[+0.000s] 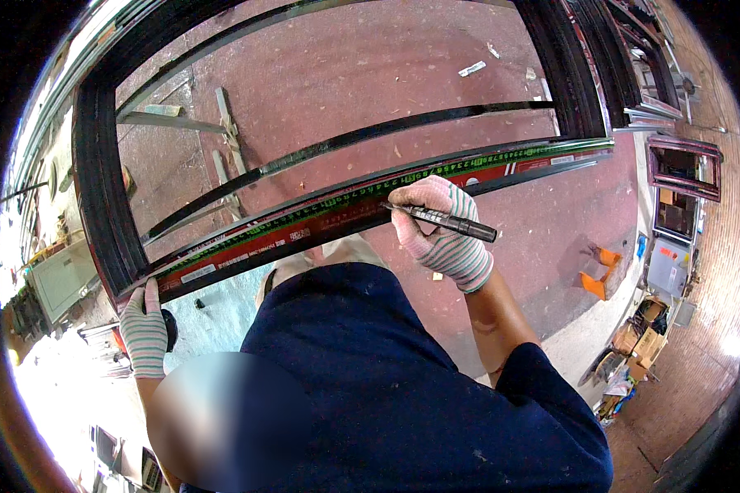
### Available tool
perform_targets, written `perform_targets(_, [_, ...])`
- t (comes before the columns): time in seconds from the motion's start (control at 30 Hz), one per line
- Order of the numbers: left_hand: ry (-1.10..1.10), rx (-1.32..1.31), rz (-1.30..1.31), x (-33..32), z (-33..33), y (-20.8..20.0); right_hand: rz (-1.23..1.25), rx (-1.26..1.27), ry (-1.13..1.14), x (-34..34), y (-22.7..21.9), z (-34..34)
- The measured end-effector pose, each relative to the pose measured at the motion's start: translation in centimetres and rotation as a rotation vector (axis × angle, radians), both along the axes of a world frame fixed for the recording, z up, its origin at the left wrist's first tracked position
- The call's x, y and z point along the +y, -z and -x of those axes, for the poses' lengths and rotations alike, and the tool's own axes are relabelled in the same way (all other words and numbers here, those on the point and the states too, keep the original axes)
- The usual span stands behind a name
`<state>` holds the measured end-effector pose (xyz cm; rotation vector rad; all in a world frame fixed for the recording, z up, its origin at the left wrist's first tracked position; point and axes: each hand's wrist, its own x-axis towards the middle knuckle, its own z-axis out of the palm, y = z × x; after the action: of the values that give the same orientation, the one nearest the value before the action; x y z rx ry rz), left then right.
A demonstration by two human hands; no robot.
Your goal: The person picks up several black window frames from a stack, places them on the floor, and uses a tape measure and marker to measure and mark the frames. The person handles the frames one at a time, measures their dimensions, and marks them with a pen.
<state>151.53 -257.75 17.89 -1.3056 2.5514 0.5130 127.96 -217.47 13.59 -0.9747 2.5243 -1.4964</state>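
Observation:
My right hand, in a striped knit glove, closes around a black marker pen. The pen's tip points left, against or just over the near rail of a large dark metal frame. Along that rail runs a green-and-black measuring tape, with red labelled film beside it. At the frame's near left corner, my gloved left hand rests its stretched fingers on the edge; its thumb is hidden. Close by that hand is a dark round thing that I cannot make out.
A thinner dark bar crosses inside the frame. Wooden supports show below it. More dark frames lie at the far right. An orange stool-like object stands on the reddish floor, with cardboard boxes along the right side.

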Motion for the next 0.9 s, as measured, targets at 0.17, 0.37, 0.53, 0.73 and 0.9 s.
perform_targets(0.17, [-0.044,0.006,-0.03,-0.8,-0.6,0.6,-0.001,0.009,-0.001,-0.1,0.0,0.1])
perform_targets(0.37, [-0.041,-0.062,-0.016,-1.1,-0.7,0.6,0.0,0.022,0.016,-0.4,-0.2,0.0])
perform_targets(0.53, [-0.049,-0.017,-0.054,-1.1,-0.7,0.8,0.031,0.019,0.027,-0.4,-0.1,-0.1])
perform_targets(0.73, [-0.05,-0.049,-0.027,-1.2,-0.9,0.9,-0.011,0.023,0.021,-0.3,-0.2,0.1])
perform_targets(0.9, [-0.089,-0.113,-0.122,-0.3,0.5,-0.5,0.015,0.057,0.005,-0.5,0.0,0.0])
